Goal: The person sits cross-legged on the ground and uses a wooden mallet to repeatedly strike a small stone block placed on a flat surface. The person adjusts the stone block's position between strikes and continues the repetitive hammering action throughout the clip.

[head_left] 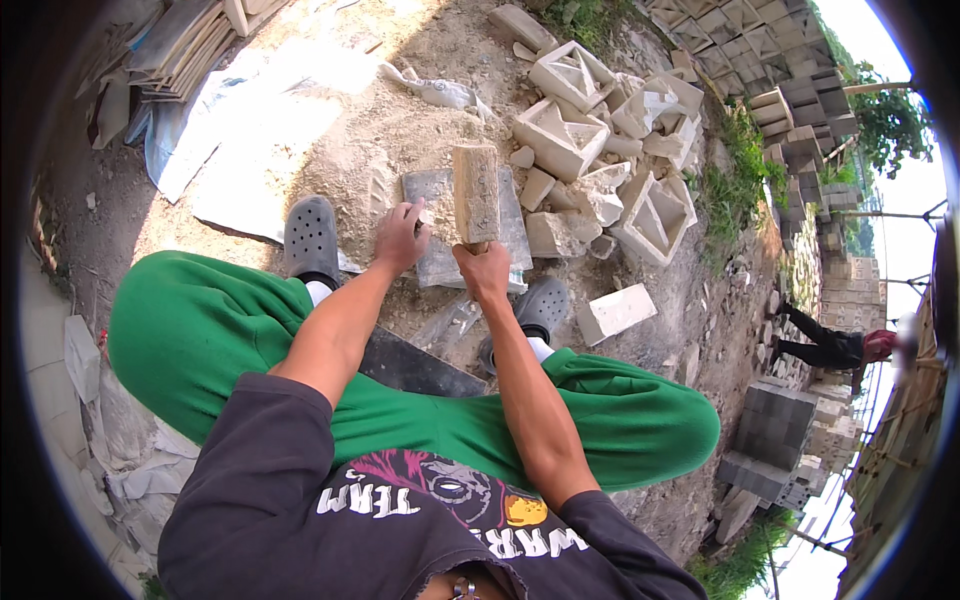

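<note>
The right hand was closed around the handle of a wooden mallet, whose blocky head stood out beyond the fist, above a flat grey slab on the ground. The left hand was half curled at the slab's left edge, fingers bent; whether it gripped anything or pressed on the slab could not be told.

The slab lay between the left clog and the right clog, which bounded the space on both sides. Broken concrete blocks crowded the far right, near the slab's corner, and a pale rectangular block sat beyond the right clog. Open dirt stretched ahead and to the left.

Both forearms reached forward between the green-clad knees, the left slanting inward to the right, the right slanting inward to the left.
</note>
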Tool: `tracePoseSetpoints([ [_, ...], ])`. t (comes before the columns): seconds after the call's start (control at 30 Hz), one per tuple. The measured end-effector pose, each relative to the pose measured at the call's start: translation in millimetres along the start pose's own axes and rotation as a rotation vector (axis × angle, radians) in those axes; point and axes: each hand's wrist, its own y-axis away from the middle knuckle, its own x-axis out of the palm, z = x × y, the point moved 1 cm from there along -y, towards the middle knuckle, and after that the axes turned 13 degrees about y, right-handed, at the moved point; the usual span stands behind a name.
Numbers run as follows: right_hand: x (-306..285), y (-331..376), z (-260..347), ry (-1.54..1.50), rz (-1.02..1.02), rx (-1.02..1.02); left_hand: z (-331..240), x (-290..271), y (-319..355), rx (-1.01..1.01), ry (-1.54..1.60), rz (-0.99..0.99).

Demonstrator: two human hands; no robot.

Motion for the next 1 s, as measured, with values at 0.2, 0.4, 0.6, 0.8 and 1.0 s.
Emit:
tracePoseSetpoints([
  [0.2,30,-7,-39,0.118,0.08,0.086,-10,-4,-3,-0.063,-0.024,0.051],
  [0.4,17,-8,-19,-0.085,-0.042,0.017,1,-1,-1,-0.071,-0.037,0.039],
  [0.6,34,-7,-32,0.135,-0.104,-0.041,0,0,-2,-0.049,-0.052,0.036],
  [0.8,25,-11,-41,0.054,0.134,0.105,-7,-5,-1,-0.07,-0.044,0.05],
  [1.0,10,-5,-30,-0.157,0.002,0.146,-4,-8,4,-0.028,-0.04,-0.006],
])
